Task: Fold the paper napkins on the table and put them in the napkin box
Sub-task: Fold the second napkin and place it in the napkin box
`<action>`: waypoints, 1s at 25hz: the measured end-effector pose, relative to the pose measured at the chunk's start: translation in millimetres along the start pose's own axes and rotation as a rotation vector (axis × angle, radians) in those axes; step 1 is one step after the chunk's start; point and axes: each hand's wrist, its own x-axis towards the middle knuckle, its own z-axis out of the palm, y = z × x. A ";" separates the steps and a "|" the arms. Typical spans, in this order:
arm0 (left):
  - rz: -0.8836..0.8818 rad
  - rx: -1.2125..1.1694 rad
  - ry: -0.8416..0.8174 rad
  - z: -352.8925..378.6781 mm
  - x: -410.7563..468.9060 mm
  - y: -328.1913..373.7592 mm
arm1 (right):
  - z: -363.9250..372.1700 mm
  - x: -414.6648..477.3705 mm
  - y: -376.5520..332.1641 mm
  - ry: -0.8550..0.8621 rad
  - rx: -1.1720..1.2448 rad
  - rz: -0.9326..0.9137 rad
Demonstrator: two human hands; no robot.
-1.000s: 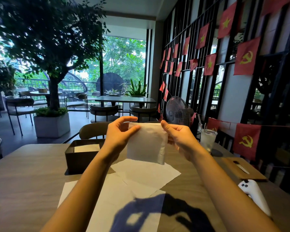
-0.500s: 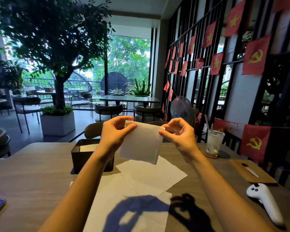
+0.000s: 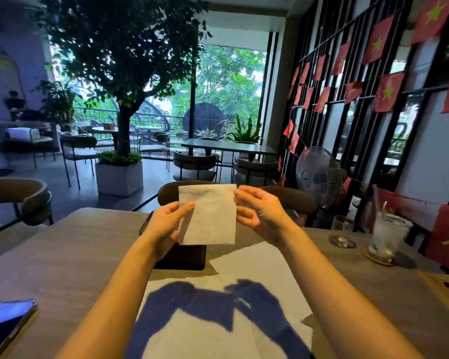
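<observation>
- Head view: the left hand pinches the left edge of a folded napkin between thumb and fingers and holds it upright above the table.
- The right hand is spread open just beside the napkin's right edge, fingers loose; whether a fingertip touches the paper is hard to tell, as the hand is blurred.
- The napkin box, dark and square, sits on the table directly below the held napkin, mostly hidden behind it and the left wrist.
- Unfolded napkins lie flat on the table nearer the person, overlapping, with the shadows of both hands across them.
- A phone lies at the near left edge of the table.
- A tall glass with a straw stands on a coaster at the right, with a smaller glass just beside it.
- No brand, label or readable writing shows on the napkin, box or glasses; the red flags on the right wall carry only yellow stars and emblems.
</observation>
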 end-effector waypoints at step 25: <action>-0.111 1.530 0.102 -80.6 113.4 -36.9 | 74.8 129.6 101.5 -0.121 -1.703 0.256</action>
